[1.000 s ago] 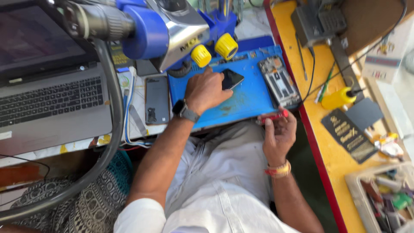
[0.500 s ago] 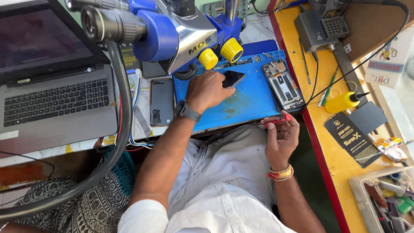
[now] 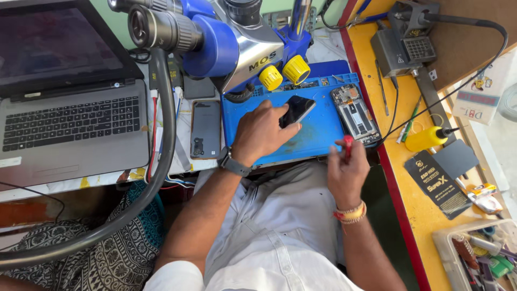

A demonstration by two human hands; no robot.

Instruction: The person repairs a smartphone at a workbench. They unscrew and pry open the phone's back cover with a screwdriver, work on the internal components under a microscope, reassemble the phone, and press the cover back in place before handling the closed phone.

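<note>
Left hand (image 3: 262, 131) grip closed on dark phone (image 3: 297, 109) | right hand (image 3: 346, 171) grip closed on red tool (image 3: 348, 144)

Bare forearms, pale clothing

Dark wristwatch (image 3: 235, 163) on left wrist, beaded bracelet (image 3: 350, 213) (orange and yellow) on right; white rolled sleeve, light grey trousers.
</note>
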